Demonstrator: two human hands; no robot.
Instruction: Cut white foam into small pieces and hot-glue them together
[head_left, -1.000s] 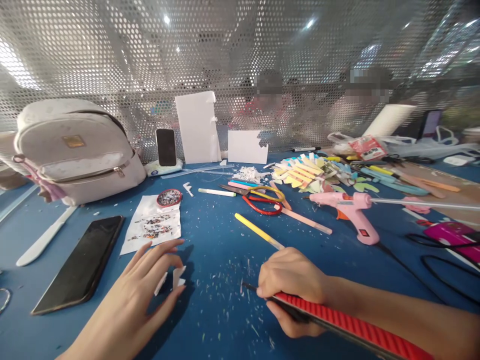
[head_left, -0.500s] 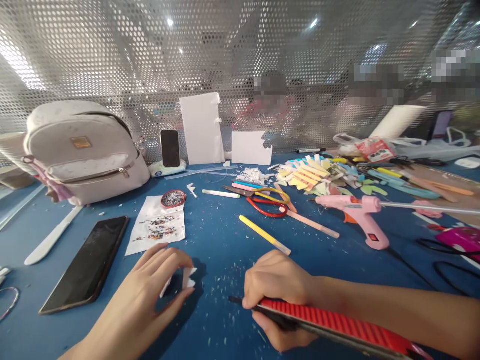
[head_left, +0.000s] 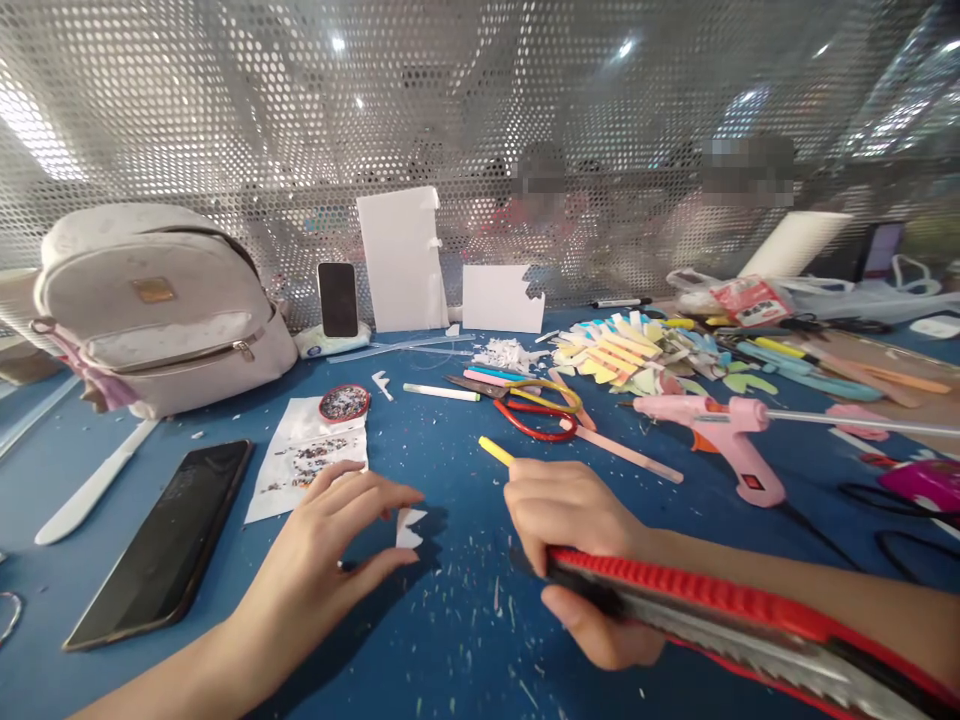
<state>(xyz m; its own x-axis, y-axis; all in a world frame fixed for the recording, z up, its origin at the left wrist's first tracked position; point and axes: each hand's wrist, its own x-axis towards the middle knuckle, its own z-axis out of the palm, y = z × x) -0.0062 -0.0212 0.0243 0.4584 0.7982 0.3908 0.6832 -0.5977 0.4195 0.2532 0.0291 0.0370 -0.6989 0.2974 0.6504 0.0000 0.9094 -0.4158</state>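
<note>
My left hand (head_left: 330, 545) curves round a small white piece with a jagged edge (head_left: 409, 528), which sits between the thumb and the forefinger. It looks like foam board or card. My right hand (head_left: 581, 545) grips a red and black utility knife (head_left: 697, 590), its handle running back toward the lower right. The blade end points left and is dark and blurred. Behind the right knuckles a yellow pen (head_left: 495, 450) is partly hidden. White crumbs lie scattered on the blue table (head_left: 450, 640) between the hands.
Left stand a pale backpack (head_left: 165, 310), a dark phone (head_left: 161, 545) and a paper with coloured bits (head_left: 277, 475). Ahead lie red-and-yellow-handled scissors (head_left: 536, 420) and a heap of paper strips (head_left: 622, 350). A pink glue gun (head_left: 727, 430) with its cord is at right.
My left hand has shifted right with the white piece. My right hand and the knife have risen and moved slightly right, now covering most of the yellow pen; its thumb has dropped lower.
</note>
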